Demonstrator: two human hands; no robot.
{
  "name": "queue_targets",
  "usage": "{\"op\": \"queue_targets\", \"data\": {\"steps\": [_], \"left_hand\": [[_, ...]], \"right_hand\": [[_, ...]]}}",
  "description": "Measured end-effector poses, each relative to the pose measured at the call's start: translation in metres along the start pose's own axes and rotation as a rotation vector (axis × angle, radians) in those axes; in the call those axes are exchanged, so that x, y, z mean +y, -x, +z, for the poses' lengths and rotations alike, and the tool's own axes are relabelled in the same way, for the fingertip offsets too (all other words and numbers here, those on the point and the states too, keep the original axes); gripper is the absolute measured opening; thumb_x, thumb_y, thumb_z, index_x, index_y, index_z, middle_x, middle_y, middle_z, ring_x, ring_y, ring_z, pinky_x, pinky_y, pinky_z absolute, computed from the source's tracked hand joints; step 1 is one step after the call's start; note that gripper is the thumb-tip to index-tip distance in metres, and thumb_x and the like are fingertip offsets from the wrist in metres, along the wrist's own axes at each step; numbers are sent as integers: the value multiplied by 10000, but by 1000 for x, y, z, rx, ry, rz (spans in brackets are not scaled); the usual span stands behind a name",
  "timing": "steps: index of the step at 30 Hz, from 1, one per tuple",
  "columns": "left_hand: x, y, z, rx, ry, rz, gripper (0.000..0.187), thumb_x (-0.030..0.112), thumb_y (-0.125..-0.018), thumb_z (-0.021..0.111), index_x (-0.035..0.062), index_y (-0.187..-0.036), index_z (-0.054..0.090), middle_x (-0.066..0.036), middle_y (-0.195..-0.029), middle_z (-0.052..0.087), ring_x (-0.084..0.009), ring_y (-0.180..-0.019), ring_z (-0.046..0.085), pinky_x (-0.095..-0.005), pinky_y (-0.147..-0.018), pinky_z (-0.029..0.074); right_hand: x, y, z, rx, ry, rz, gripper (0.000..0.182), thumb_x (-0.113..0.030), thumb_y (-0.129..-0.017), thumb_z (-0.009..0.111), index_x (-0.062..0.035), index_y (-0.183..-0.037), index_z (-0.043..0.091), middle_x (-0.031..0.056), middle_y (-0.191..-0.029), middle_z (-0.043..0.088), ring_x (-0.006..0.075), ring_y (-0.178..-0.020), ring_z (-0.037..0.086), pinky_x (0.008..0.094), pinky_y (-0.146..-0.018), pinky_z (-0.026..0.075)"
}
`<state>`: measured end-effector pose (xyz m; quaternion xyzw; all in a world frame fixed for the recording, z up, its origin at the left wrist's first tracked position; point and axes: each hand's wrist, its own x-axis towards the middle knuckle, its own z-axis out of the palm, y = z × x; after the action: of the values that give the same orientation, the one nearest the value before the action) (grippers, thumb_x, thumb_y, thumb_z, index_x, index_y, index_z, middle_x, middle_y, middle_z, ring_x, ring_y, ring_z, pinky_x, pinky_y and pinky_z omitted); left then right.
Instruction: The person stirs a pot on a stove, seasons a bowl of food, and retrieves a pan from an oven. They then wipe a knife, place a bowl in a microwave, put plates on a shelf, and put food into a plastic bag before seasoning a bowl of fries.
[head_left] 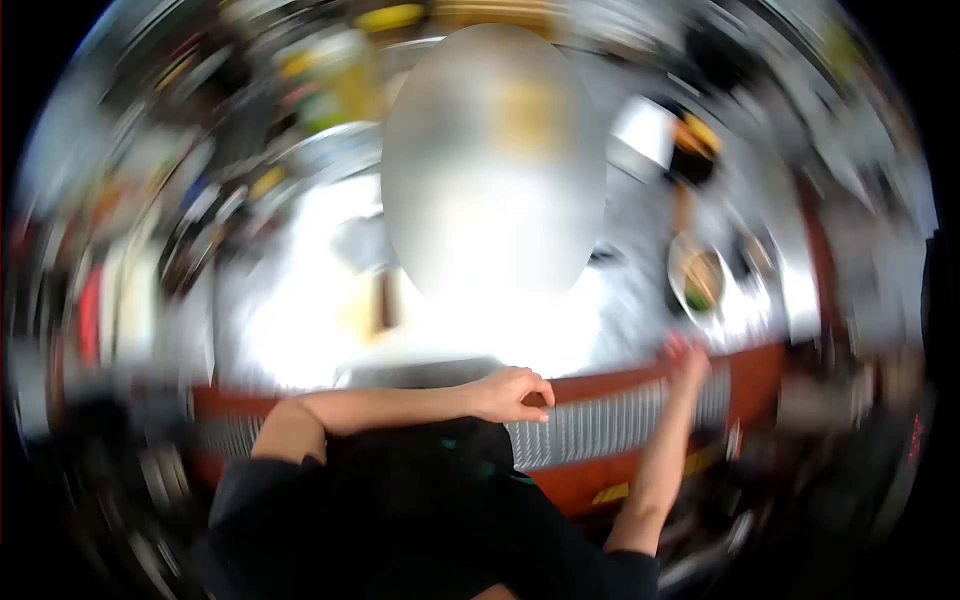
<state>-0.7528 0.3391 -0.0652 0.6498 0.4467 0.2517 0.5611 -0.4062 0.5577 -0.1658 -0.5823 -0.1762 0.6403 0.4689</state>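
Observation:
My left hand [513, 394] is held in front of my body, near the counter's front edge. Its fingers are loosely curled, with a gap between them and the thumb and nothing inside. My right hand [686, 358] reaches out at the right over the front edge, smeared by motion. Just beyond it lies a white oval bowl [712, 309] with something green and a brown, stick-like piece in it. The bright metal counter [270, 320] spreads out in front of both hands.
A pale blurred oval [490, 190] covers the middle of the view. A dark container [694, 163] with orange pieces stands at the back right, beside a white sheet-like thing [644, 131]. A dark brown upright shape [385, 300] is left of centre. Ridged metal strip [600, 425] lines the red-brown front edge.

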Motion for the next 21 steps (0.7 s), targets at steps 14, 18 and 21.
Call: {"op": "queue_targets", "data": {"steps": [14, 18, 21], "left_hand": [[-75, 217, 4, 1422, 133, -613, 206, 178, -796, 642, -6, -886, 636, -92, -744, 656, -166, -673, 618, -283, -634, 491], [-90, 281, -47, 1601, -57, -754, 214, 148, -791, 649, 0, -944, 629, -112, -756, 652, -185, -668, 618, -293, -604, 486], [-85, 341, -145, 1573, -789, -399, 443, 63, -668, 717, 42, -1079, 552, -126, -1084, 547, -300, -997, 506, -359, -839, 428]], "right_hand": [[-9, 68, 40, 2, 760, -777, 205, -163, -870, 555, 30, -803, 550, 62, -612, 544, 104, -432, 429, 230, -378, 313], [55, 167, 114, -384, 1060, -812, 201, -174, -907, 519, 4, -985, 569, 9, -729, 568, 56, -550, 465, 212, -409, 330], [153, 236, 216, -688, 978, -374, 238, -198, -886, 535, -21, -1040, 573, 10, -804, 583, 63, -582, 509, 204, -427, 382]]}}
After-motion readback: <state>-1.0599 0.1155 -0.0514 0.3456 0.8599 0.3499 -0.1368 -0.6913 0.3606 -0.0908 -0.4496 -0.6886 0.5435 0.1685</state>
